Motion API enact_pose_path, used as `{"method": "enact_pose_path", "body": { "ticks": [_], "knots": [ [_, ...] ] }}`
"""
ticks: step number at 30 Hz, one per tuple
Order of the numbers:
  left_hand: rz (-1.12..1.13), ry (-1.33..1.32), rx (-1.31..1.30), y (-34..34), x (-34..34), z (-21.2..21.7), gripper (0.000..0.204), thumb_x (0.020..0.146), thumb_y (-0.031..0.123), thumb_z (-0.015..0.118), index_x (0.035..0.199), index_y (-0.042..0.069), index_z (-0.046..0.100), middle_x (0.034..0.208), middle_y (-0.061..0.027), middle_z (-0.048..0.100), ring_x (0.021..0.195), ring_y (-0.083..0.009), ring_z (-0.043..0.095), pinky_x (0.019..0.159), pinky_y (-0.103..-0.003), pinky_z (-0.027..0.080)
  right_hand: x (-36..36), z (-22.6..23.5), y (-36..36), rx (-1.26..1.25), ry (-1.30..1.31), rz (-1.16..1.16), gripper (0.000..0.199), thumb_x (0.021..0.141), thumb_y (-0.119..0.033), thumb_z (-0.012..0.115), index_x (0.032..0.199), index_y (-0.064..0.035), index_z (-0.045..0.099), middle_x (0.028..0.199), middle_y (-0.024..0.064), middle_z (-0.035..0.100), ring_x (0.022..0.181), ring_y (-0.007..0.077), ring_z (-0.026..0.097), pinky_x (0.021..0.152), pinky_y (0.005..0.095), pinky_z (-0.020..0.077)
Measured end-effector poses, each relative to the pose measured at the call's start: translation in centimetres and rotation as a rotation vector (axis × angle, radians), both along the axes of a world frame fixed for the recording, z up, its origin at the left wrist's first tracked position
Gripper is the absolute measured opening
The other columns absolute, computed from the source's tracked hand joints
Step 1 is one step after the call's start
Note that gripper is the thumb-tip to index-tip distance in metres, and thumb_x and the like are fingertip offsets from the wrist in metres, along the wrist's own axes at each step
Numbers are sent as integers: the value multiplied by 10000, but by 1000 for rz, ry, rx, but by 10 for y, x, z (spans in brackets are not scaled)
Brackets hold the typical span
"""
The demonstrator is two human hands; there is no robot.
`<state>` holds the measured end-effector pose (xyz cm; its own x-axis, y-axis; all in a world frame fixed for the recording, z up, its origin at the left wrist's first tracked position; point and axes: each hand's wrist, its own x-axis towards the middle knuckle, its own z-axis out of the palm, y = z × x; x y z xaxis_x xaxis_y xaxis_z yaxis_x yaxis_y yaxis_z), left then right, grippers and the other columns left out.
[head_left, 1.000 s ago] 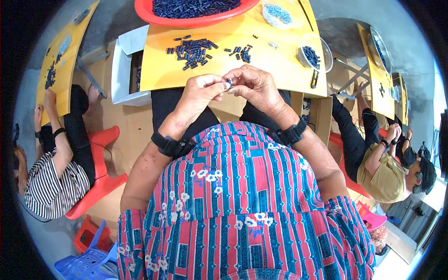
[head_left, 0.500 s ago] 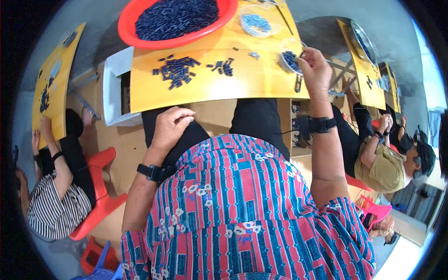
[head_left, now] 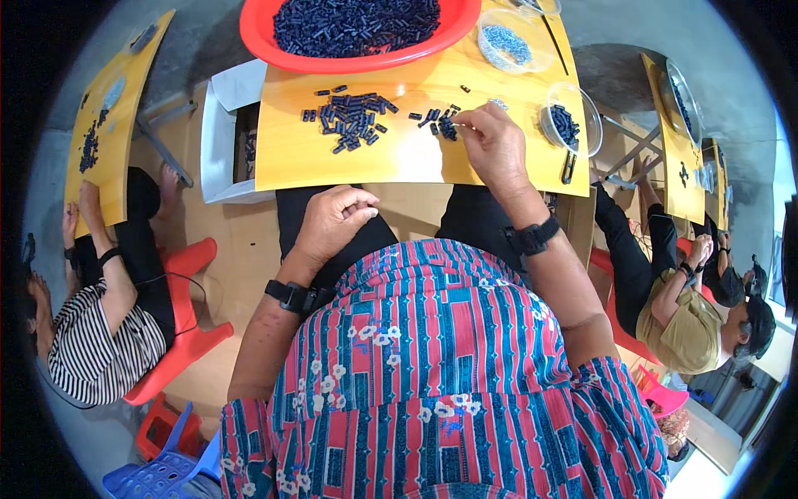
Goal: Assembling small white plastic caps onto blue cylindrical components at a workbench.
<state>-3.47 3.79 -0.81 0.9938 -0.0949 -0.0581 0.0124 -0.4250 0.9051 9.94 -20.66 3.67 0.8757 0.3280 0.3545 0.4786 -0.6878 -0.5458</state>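
My right hand rests on the yellow table, fingertips pinched at a small heap of dark cylindrical parts. Whether it holds one I cannot tell. A larger heap of the same dark parts lies to the left. My left hand hangs over my lap below the table edge, fingers loosely curled with nothing visible in them. Both wrists wear black bands. A red basin full of dark parts stands at the table's far side.
Two clear bowls sit right of the basin: one with pale parts, one with dark parts. A white box stands left of the table. Other people sit at yellow tables on my left and right. Red stool.
My hands parted from in front of my chest. The right one reached to the clear bowl at the right, then came back to the small heap. The left dropped to my lap.
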Motion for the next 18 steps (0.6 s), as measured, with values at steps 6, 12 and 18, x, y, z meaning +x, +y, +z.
{"method": "enact_pose_path", "body": {
  "ticks": [6,12,18],
  "knots": [
    [-12,-12,-28,4,-2,-2,143,801,61,725,939,26,717,736,-32,619,626,-84,536,595,-234,443,14,-1,24,-62,-33,107,80,757,-83,672,819,-92,722,804,99,624,804,291,626,694,397,516],
    [-22,-6,-22,-2,-5,8,130,802,92,718,917,32,718,746,-68,642,604,-124,574,587,-261,479,20,2,34,-246,-89,178,108,770,-136,675,849,-98,737,825,85,619,852,274,616,750,397,511],
    [-14,-24,-25,-5,-8,11,134,795,59,723,924,24,716,726,-40,626,606,-96,560,582,-244,459,19,4,40,-411,-68,169,109,780,-150,640,822,-102,727,844,87,615,896,293,592,798,410,498]
  ]
}}
